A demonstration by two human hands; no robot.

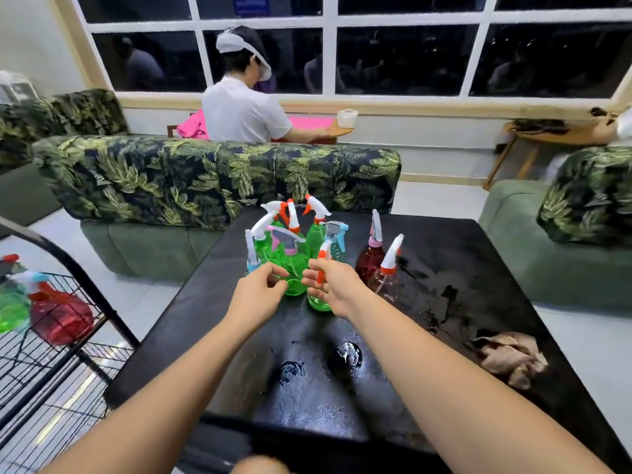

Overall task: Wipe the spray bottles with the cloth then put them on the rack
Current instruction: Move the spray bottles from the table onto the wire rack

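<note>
Right hand grips green bottle (left hand curled, just beside).

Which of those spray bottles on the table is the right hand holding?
The front green bottle with the orange-and-white sprayer, nearest the person: the right hand grips its neck.

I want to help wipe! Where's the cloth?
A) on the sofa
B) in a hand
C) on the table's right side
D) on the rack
C: the cloth lies crumpled near the right edge of the table, away from the left hand and the right hand.
</note>
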